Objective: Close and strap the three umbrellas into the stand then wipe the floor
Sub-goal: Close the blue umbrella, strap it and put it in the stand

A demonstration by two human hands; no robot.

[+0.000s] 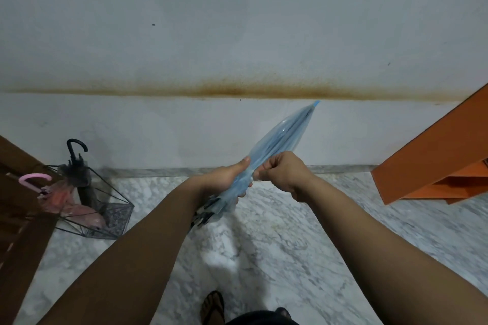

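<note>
I hold a closed, translucent blue umbrella (285,134) in front of me, its tip pointing up and to the right. My left hand (227,177) grips its folded canopy near the lower end. My right hand (282,174) pinches the canopy just beside it; whether a strap is between the fingers cannot be told. At the left stands a black wire umbrella stand (111,208) on the floor. In it are a pink umbrella (63,198) with a pink hook handle and a dark umbrella (79,166) with a black hook handle.
A white wall with a brown stain band rises ahead. An orange cabinet (433,155) juts in at the right. Brown wooden furniture (15,192) lines the left edge. The marble floor (264,245) spreads below; my sandalled foot (214,306) shows at the bottom.
</note>
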